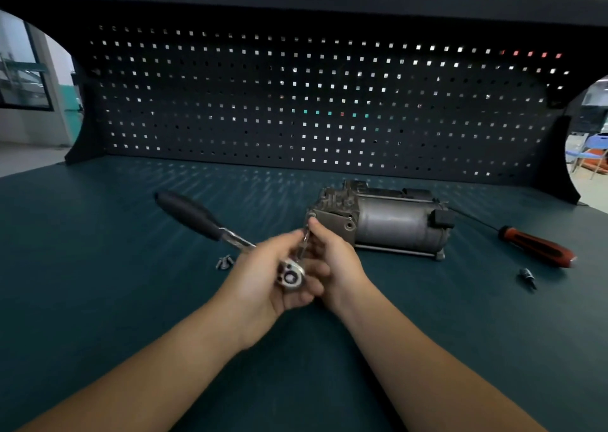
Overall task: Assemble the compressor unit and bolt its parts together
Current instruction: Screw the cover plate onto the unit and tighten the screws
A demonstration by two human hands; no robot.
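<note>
The surface is a dark teal mat, dappled along its far edge by light through the holes of a black pegboard that backs it. A dark shelf runs overhead. Past the pegboard's left end the room shows a window and a pale floor; past its right end stands a blue chair.

The compressor lies on its side on the surface, right of centre, near the pegboard. Just in front of it the left grip is curled round the head of a ratchet, whose black handle points away to the left. The right grip pinches a thin metal piece rising from that head; blur hides what it is.

Two bolts lie just left of the left grip. A red-and-black screwdriver lies to the compressor's right, with a small bit near it.
</note>
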